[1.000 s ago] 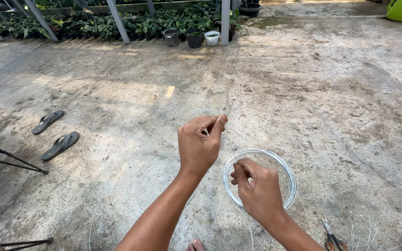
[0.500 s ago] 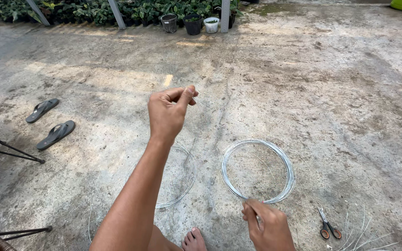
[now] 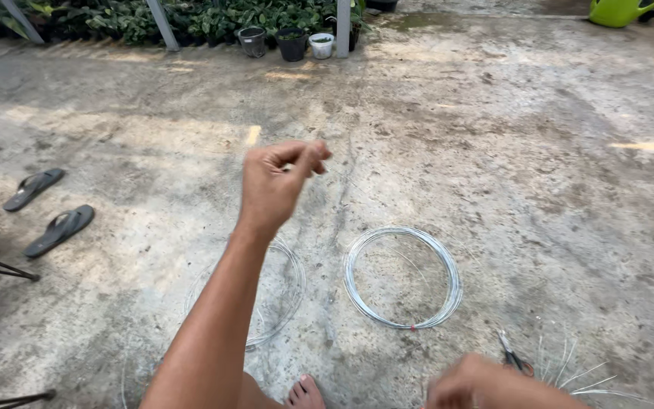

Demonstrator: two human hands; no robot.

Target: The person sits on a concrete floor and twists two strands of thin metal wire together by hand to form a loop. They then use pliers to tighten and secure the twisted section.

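My left hand (image 3: 275, 184) is raised at arm's length with thumb and fingers pinched on a thin silvery wire that runs down toward the ground. My right hand (image 3: 486, 385) is low at the bottom edge, blurred, its fingers closed; whether it grips the wire I cannot tell. A tight coil of silver wire (image 3: 403, 277) lies flat on the concrete between the two hands. A looser, fainter loop of wire (image 3: 281, 299) lies under my left forearm.
Scissors (image 3: 514, 356) and several cut wire lengths (image 3: 580, 371) lie at the lower right. A pair of dark sandals (image 3: 47, 210) sits at the left. Small pots (image 3: 291, 42) and green plants line the far edge, a green watering can (image 3: 618, 10) top right. My toes (image 3: 304, 392) show below.
My left hand stays raised, pinching the wire. My right hand has dropped from above the coil to the bottom edge of the view.
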